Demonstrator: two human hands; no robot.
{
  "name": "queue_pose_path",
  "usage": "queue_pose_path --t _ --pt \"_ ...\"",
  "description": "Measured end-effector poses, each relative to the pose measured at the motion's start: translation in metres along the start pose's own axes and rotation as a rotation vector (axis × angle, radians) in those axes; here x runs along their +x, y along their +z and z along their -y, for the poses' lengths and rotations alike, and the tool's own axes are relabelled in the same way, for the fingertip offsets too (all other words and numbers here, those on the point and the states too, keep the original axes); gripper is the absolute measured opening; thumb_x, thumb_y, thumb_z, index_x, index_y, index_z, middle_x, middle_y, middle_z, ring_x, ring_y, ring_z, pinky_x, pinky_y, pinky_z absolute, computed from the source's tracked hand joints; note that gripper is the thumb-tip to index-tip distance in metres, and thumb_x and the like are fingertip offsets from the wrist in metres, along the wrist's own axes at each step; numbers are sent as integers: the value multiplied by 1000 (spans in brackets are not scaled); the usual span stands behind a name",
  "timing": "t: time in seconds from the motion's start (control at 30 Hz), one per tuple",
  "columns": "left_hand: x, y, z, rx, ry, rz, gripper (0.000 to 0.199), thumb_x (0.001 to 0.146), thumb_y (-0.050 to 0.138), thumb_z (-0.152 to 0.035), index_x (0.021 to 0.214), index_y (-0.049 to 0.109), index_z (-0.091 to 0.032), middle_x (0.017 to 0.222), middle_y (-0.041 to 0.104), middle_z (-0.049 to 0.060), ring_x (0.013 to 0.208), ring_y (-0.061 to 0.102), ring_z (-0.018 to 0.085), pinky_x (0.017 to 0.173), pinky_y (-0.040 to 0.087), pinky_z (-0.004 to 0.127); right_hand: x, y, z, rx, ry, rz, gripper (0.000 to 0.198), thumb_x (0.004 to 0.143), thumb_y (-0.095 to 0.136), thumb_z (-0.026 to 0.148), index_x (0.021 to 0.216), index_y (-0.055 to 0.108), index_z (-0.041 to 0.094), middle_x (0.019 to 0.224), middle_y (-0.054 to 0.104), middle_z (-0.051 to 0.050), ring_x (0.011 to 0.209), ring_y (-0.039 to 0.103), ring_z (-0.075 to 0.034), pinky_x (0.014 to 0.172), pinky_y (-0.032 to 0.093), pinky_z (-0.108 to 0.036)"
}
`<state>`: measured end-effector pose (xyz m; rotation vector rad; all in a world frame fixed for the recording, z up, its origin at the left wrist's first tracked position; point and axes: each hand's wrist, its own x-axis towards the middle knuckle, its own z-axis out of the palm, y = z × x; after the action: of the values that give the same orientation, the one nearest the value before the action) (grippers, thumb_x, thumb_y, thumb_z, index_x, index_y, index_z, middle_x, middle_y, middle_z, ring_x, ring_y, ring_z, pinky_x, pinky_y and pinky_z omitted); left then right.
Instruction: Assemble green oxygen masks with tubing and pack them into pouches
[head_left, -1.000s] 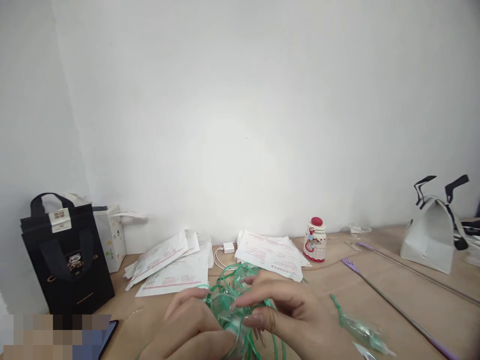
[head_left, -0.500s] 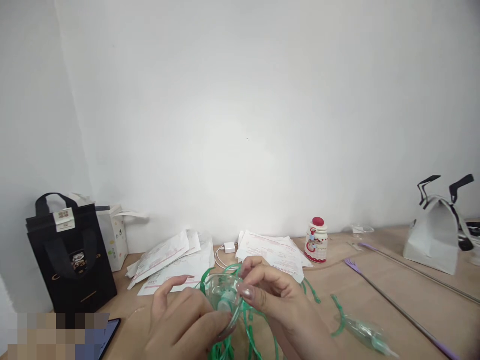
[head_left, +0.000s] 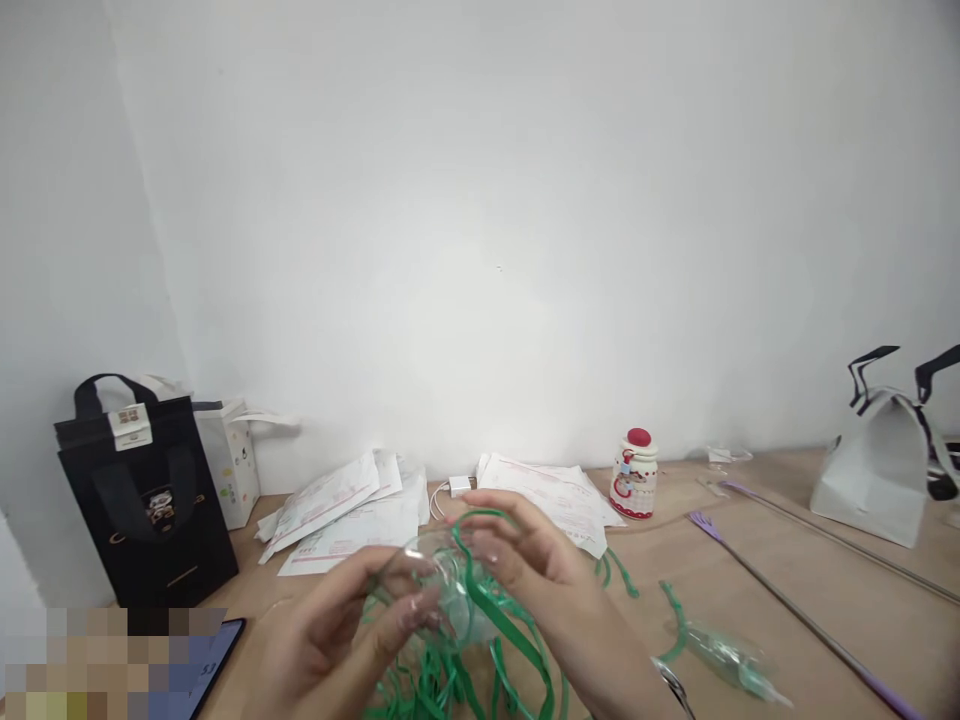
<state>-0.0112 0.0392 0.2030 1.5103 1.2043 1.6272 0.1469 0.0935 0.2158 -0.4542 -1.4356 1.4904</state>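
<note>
Above the surface (head_left: 651,555), toward its near edge, a mask (head_left: 448,602) is raised between the left hand (head_left: 341,615) and the right hand (head_left: 551,575). The left grasps the mask between thumb and fingers. The right has its fingers curled at a green strap (head_left: 501,612), which loops across the mask; blur prevents telling whether they pinch the strap or merely lift it. The step in hand appears to be the handling of this strap at the mask's side. The next move would seem to call for a steady left-hand hold and a fine fingertip pull by the right, the strap being guided free of the strands (head_left: 435,682) below.

Materials: the mask is a thin, clear, glossy shell, rounded in form and probably yielding under pressure. The strap is a flat, narrow, opaque band, likely elastic. The strands form a green tangle of curves; which of them join the mask cannot be made out. Toward the surface's far edge, flat white packets (head_left: 352,535) with red print overlap in two piles, a smooth, squared adapter (head_left: 460,487) between them. Right of these stands a squat jar (head_left: 634,492) with a domed lid. Toward the right edge lie a clear pouch (head_left: 727,655) with green parts and a slender metal rod (head_left: 795,609).
</note>
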Motion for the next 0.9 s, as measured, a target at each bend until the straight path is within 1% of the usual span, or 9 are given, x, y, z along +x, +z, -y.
queue_pose_path --t 0.07,0.13,0.27,0.4,0.47,0.53,0.67,0.77,0.9 --pt "5 0 3 -172 -94 -12 15 71 64 -32 82 66 -22 74 69 3 69 63 18 64 49 25 5 2 -3 35 92 100 30 75 63 31 102 55 21 84 60 -2 85 54 -15 80 41 -29" --pt "6 1 5 -264 -80 -34 16 72 64 -31 85 65 -22 79 69 4 77 63 20 70 49 26 6 3 -6 41 103 120 21 73 66 31 87 59 18 76 58 0 76 53 -12 74 40 -24" --pt "0 0 0 -113 94 -38 31 60 74 -19 89 66 -27 88 69 1 89 61 21 75 49 24 1 14 -12 257 71 37 19 72 67 33 70 58 16 66 52 3 64 47 -8 64 39 -19" --pt "-4 -11 -4 -11 87 -18 12 61 72 -21 73 70 -23 76 67 2 80 61 21 68 50 26 -3 27 -25 409 149 28 19 78 58 36 79 61 17 74 57 0 67 52 -10 63 43 -21" --pt "-2 -17 -3 -83 24 -62 7 63 71 -24 69 69 -20 70 66 1 74 60 19 65 49 25 -3 20 -37 271 164 3 24 80 54 40 87 61 19 86 60 -3 74 56 -14 69 45 -27" --pt "2 -23 -3 -175 0 -160 9 62 72 -25 68 66 -19 67 63 -1 70 57 15 64 47 22 -5 1 -54 -25 172 -80 27 78 57 39 97 59 20 97 59 -4 82 58 -17 76 44 -32" --pt "7 -33 -2 -335 1 -275 15 63 72 -29 70 63 -18 65 56 -3 68 50 10 61 42 17 -27 -48 -98 -681 142 -137 17 76 56 29 87 64 17 89 63 -7 85 57 -21 80 42 -35" --pt "8 -35 -1 -443 -63 -286 15 67 69 -31 72 62 -19 68 54 -4 67 47 8 61 40 15 -51 -67 -124 -845 237 -97 17 76 51 22 85 64 17 81 64 -7 76 58 -22 70 46 -33" --pt "9 -35 0 -579 -153 -258 11 74 62 -30 75 61 -19 76 55 -4 74 49 9 65 40 16 -67 -62 -131 -926 201 13 19 73 47 14 83 64 17 84 63 -7 79 59 -21 73 47 -30"
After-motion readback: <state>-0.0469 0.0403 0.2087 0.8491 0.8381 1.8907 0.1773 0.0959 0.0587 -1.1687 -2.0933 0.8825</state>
